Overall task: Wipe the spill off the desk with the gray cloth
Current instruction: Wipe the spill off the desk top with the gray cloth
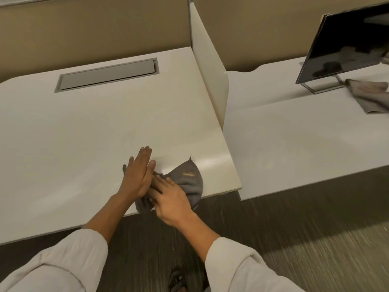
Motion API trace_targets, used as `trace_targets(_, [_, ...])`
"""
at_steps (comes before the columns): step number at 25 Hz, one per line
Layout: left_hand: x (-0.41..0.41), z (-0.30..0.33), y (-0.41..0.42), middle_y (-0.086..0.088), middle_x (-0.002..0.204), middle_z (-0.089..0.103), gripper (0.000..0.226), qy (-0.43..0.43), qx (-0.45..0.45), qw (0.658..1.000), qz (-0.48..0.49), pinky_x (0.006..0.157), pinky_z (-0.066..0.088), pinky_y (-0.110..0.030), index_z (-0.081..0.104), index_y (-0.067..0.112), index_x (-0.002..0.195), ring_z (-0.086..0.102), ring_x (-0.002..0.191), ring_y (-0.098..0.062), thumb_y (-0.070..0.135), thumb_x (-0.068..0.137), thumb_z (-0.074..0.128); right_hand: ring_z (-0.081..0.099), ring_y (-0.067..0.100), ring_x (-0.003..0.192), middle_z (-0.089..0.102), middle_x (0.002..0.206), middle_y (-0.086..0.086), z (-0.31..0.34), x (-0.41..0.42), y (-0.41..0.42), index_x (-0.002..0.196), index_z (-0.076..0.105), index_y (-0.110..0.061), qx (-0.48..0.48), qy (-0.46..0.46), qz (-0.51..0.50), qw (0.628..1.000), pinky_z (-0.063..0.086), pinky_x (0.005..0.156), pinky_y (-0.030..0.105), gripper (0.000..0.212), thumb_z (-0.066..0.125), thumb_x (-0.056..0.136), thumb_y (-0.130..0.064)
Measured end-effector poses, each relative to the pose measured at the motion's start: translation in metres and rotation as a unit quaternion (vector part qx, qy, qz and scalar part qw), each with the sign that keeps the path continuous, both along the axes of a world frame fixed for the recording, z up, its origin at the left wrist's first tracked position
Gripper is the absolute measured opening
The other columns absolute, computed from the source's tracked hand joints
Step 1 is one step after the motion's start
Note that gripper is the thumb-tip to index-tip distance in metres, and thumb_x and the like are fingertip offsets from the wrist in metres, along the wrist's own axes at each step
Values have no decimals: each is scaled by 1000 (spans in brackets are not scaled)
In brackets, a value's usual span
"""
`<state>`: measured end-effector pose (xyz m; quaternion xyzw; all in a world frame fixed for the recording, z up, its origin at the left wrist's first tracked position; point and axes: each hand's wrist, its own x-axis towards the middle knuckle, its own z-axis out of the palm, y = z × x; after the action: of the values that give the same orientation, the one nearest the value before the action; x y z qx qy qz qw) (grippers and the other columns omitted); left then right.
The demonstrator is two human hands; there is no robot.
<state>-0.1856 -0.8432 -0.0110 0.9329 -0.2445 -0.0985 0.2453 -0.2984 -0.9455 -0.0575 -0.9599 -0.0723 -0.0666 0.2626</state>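
A gray cloth (189, 180) lies crumpled at the front right corner of the white desk (84, 133), with a tan stain on its upper side. My left hand (139, 173) lies flat, fingers straight, on the desk and over the cloth's left edge. My right hand (170, 199) presses down on the cloth's near part, fingers spread over it. No spill shows on the bare desk surface.
A gray cable hatch (107, 75) sits in the desk's back. A white divider panel (210, 66) stands along the right edge. The neighbouring desk (294, 140) carries a dark monitor (347, 41) and another gray cloth (370, 95). Dark carpet (294, 228) lies below.
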Motion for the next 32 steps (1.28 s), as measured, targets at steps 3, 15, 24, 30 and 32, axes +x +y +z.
trace_targets(3, [5, -2, 10, -6, 162, 22, 65, 5, -19, 999, 25, 123, 3, -40, 25, 12, 152, 12, 151, -17, 48, 100, 15, 31, 23, 146, 44, 154, 2, -3, -24, -39, 132, 58, -31, -31, 7, -64, 997, 20, 120, 54, 38, 48, 96, -32])
trace_targets(15, [8, 10, 42, 0, 162, 21, 65, -3, -65, 995, 75, 122, 1, -33, 24, 16, 153, 12, 150, -10, 47, 97, 16, 13, 32, 152, 26, 163, 10, 0, 77, -138, 148, 43, -33, -96, 67, -207, 971, 1, 121, 59, 50, 33, 100, -44])
trace_targets(24, [8, -14, 107, 0, 162, 20, 68, -2, -32, 992, 124, 120, -1, -26, 24, 15, 153, 13, 150, -10, 51, 96, 15, 18, 32, 150, 26, 162, 14, 3, 190, -79, 151, 37, -21, -115, 74, -131, 982, 8, 122, 54, 53, 34, 103, -42])
trace_targets(30, [11, -7, 125, -4, 160, 28, 60, -47, -32, 992, 116, 123, 11, -37, 28, 16, 151, 21, 148, -17, 46, 100, 19, 20, 32, 150, 26, 162, 12, 2, 168, 62, 148, 43, -23, -54, 68, 13, 996, 5, 122, 48, 59, 42, 98, -55])
trace_targets(32, [15, -4, 136, -8, 156, 36, 57, -67, -39, 991, 112, 120, 21, -49, 33, 14, 148, 31, 144, -24, 44, 101, 19, 24, 31, 148, 31, 160, 11, 3, 138, 94, 144, 49, -26, -30, 60, 29, 997, 6, 123, 48, 54, 43, 98, -53])
